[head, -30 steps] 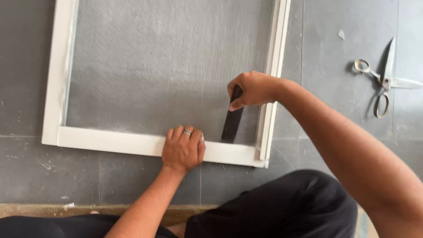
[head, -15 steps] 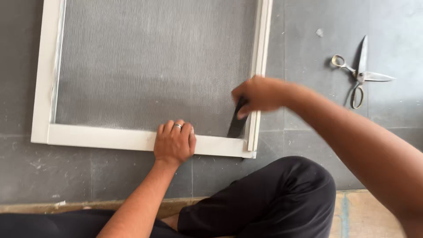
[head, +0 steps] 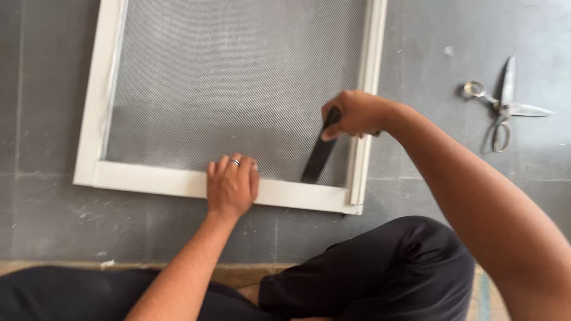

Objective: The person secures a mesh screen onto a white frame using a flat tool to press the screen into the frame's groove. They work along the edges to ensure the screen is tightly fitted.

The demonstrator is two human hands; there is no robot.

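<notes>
I see my right hand (head: 352, 114) clenched on the dark flat tool (head: 320, 152), its long axis slanting toward 7 o'clock to the white frame (head: 178, 181), where my left hand (head: 232, 185) presses flat, unclenched.

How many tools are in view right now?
2. A flat black tool is held in the right hand over the mesh, near the frame's lower right corner. Scissors lie open on the grey floor to the right.
</notes>
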